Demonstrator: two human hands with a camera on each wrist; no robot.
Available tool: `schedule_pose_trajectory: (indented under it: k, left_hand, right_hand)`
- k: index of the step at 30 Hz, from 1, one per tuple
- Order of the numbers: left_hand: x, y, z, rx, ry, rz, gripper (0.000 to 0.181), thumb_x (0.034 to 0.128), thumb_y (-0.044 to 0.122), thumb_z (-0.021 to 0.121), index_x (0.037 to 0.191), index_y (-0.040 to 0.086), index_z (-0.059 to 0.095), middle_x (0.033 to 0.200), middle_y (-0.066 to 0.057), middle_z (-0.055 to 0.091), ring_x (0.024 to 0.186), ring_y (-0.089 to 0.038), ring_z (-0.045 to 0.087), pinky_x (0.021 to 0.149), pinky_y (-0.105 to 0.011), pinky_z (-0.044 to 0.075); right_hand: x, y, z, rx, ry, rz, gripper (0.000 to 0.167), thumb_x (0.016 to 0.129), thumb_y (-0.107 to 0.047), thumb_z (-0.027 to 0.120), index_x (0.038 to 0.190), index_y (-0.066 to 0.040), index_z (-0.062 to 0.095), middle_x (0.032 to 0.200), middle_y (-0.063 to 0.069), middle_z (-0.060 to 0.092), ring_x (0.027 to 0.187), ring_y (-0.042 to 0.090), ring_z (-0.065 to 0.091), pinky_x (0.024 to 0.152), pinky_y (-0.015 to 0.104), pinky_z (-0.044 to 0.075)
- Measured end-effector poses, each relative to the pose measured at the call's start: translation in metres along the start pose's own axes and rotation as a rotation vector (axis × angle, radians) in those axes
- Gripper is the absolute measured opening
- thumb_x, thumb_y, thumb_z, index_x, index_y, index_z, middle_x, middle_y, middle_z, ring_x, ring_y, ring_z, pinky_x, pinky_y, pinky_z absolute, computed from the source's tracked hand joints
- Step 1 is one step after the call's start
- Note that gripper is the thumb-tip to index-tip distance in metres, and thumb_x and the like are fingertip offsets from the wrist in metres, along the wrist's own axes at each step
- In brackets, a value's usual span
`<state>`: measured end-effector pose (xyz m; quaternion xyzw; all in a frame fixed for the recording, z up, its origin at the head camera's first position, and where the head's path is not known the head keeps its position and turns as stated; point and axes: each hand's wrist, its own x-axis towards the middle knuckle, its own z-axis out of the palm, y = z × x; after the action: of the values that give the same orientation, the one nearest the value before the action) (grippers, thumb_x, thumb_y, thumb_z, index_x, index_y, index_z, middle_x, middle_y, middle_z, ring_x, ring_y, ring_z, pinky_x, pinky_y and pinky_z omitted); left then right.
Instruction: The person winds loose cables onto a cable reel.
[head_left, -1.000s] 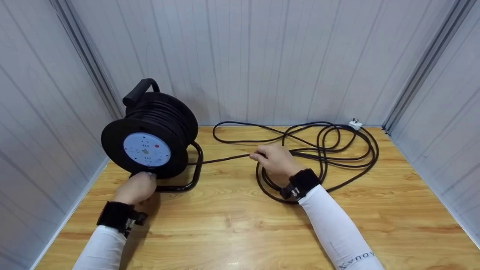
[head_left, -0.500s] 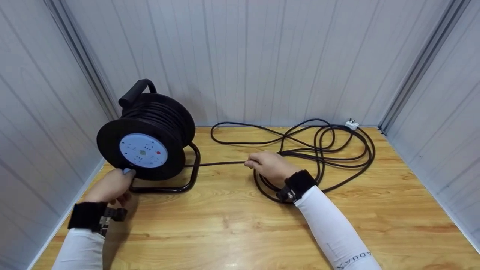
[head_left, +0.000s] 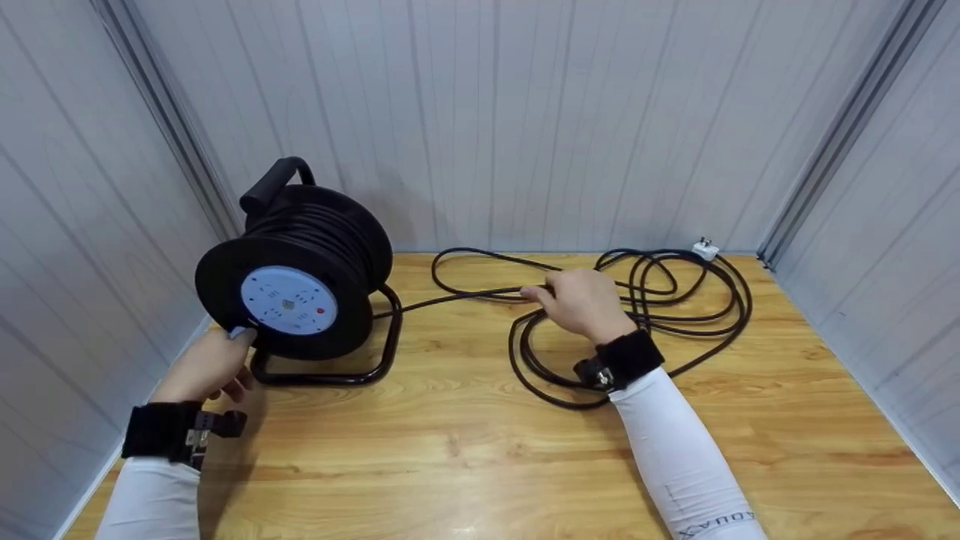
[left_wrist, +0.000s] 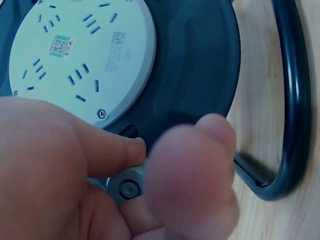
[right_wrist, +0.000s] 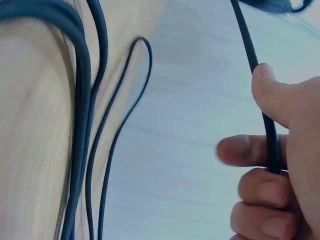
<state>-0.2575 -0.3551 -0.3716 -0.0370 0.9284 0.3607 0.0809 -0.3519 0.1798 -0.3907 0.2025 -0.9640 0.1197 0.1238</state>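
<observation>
A black cable reel [head_left: 289, 225] with a pale blue socket plate [head_left: 289, 300] stands upright on its tube frame at the left. At the lower left of its disc, my left hand [head_left: 206, 367] pinches a small grey knob [left_wrist: 127, 186] between thumb and fingers. My right hand [head_left: 585, 304] grips the black cable [head_left: 450, 298] that runs out from the reel. In the right wrist view the cable [right_wrist: 245, 35] passes under the thumb and into the curled fingers of the right hand [right_wrist: 280, 150].
Loose loops of cable [head_left: 742, 300] lie on the wooden table [head_left: 450, 465] at the right, with a white plug [head_left: 705, 249] near the back wall [head_left: 487, 127]. Panelled walls also stand at left and right. The reel's handle [head_left: 270, 184] points upward.
The reel's disc and plate have turned, and my left hand has moved left with the knob. My right hand first came slightly nearer, then moved back and right, shifting the cable and some loops.
</observation>
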Motion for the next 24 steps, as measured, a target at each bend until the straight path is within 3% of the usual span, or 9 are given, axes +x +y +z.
schedule_pose_trajectory:
  k: [3, 7, 10, 13, 18, 22, 24]
  left_hand:
    - [0.000, 0.000, -0.005, -0.056, 0.020, -0.008, 0.079, 0.1185, 0.048, 0.029, 0.151, -0.023, 0.039, 0.076, -0.007, 0.075, 0.060, -0.023, 0.069, 0.052, -0.033, 0.044]
    - [0.001, 0.003, -0.014, -0.181, 0.086, -0.030, 0.071, 0.1180, 0.050, 0.030, 0.126, -0.016, 0.053, 0.071, -0.001, 0.073, 0.054, -0.016, 0.064, 0.048, -0.029, 0.043]
    - [-0.001, 0.008, -0.018, -0.299, 0.169, -0.043, 0.061, 0.1174, 0.050, 0.031, 0.097, -0.001, 0.059, 0.068, 0.002, 0.071, 0.051, -0.013, 0.061, 0.047, -0.028, 0.044]
    - [-0.003, 0.015, -0.021, -0.411, 0.253, -0.046, 0.059, 0.1174, 0.048, 0.033, 0.081, 0.008, 0.056, 0.065, 0.003, 0.069, 0.049, -0.012, 0.059, 0.046, -0.027, 0.046]
    - [-0.004, 0.033, -0.022, -0.579, 0.396, -0.017, 0.054, 0.1170, 0.043, 0.038, 0.085, 0.002, 0.053, 0.060, -0.002, 0.068, 0.042, -0.013, 0.055, 0.043, -0.028, 0.046]
    - [-0.002, 0.052, -0.016, -0.651, 0.506, 0.025, 0.051, 0.1174, 0.040, 0.040, 0.094, -0.004, 0.054, 0.055, -0.005, 0.066, 0.036, -0.014, 0.052, 0.041, -0.027, 0.046]
    - [0.000, 0.061, -0.012, -0.646, 0.556, 0.040, 0.049, 0.1175, 0.039, 0.038, 0.098, -0.003, 0.053, 0.053, -0.005, 0.065, 0.034, -0.014, 0.051, 0.039, -0.028, 0.046]
  right_hand:
    - [0.001, 0.008, 0.003, 0.101, -0.102, -0.019, 0.047, 0.117, -0.050, 0.054, 0.088, -0.015, 0.065, 0.070, -0.003, 0.053, 0.060, 0.018, 0.049, 0.064, 0.038, 0.040]
    - [0.003, 0.012, 0.013, 0.231, -0.242, -0.047, 0.042, 0.119, -0.044, 0.052, 0.106, -0.009, 0.073, 0.086, -0.001, 0.064, 0.069, 0.018, 0.053, 0.072, 0.041, 0.046]
    - [0.004, 0.009, 0.020, 0.290, -0.265, -0.076, 0.040, 0.119, -0.043, 0.053, 0.110, -0.010, 0.072, 0.090, -0.001, 0.065, 0.073, 0.018, 0.055, 0.073, 0.041, 0.047]
    - [0.006, 0.002, 0.026, 0.314, -0.276, -0.109, 0.037, 0.119, -0.043, 0.052, 0.114, -0.012, 0.072, 0.093, 0.000, 0.066, 0.080, 0.019, 0.058, 0.078, 0.043, 0.049]
    - [0.008, -0.006, 0.036, 0.311, -0.295, -0.144, 0.038, 0.121, -0.041, 0.047, 0.117, -0.011, 0.070, 0.098, 0.002, 0.068, 0.084, 0.019, 0.061, 0.083, 0.045, 0.052]
    - [0.006, -0.011, 0.040, 0.320, -0.295, -0.168, 0.040, 0.121, -0.040, 0.046, 0.117, -0.009, 0.071, 0.100, 0.004, 0.070, 0.084, 0.019, 0.061, 0.082, 0.044, 0.053]
    - [0.006, -0.014, 0.042, 0.322, -0.295, -0.182, 0.040, 0.121, -0.040, 0.046, 0.118, -0.009, 0.072, 0.101, 0.003, 0.070, 0.085, 0.018, 0.062, 0.083, 0.044, 0.053]
